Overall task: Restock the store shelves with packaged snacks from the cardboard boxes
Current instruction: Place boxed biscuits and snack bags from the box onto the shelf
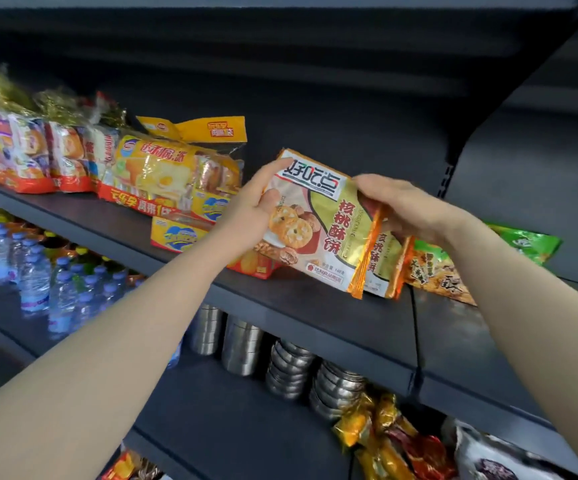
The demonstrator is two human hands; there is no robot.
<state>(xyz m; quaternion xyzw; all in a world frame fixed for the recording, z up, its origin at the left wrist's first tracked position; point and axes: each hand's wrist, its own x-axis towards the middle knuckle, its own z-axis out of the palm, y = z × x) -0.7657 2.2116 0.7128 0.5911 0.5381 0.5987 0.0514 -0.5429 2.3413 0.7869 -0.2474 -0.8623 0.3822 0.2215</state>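
Both grips holding walnut cookie packet (318, 230): left hand (253, 206) at left edge, right hand (405, 206) at top; dark shelf (315, 317) below.

Soft, even light from above and in front leaves the dark shelf (301, 306) dim and its back panel in shadow, glare glints on the shiny snack packets (163, 174) and the stacked metal tins (291, 368), the far left blurs, and wide-angle distortion bends the shelf edges.
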